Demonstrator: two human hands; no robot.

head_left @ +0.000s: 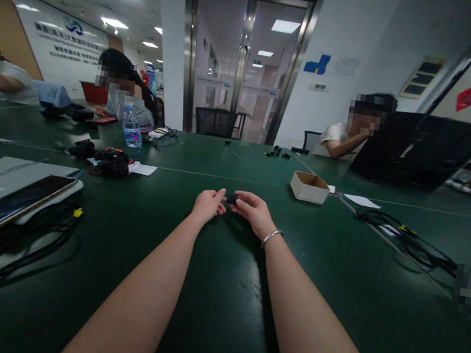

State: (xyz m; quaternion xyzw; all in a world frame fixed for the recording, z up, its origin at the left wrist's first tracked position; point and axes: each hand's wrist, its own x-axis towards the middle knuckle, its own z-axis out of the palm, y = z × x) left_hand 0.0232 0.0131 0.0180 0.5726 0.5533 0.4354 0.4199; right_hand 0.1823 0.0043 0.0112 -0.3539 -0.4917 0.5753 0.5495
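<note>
Both arms reach forward over the dark green table [220, 270]. Between my two hands is a small black object [230, 199] with a lighter grey end toward the left; it is too small to name. My left hand [209, 203] pinches its left end between thumb and fingers. On the other side, my right hand [253, 209], with a silver bracelet [271, 238] at the wrist, grips the black end. The fingers partly cover the object. An open cardboard box [309, 188] stands beyond my right hand, its inside mostly hidden.
At left, a phone [18, 202] lies above coiled black cables [23, 255]. Farther back are tangled black parts [107, 160] and a water bottle [131, 126]. Small black pieces [278, 153] lie at the far side. A cable bundle [410, 239] and black monitor [420, 150] are right. People sit across the table.
</note>
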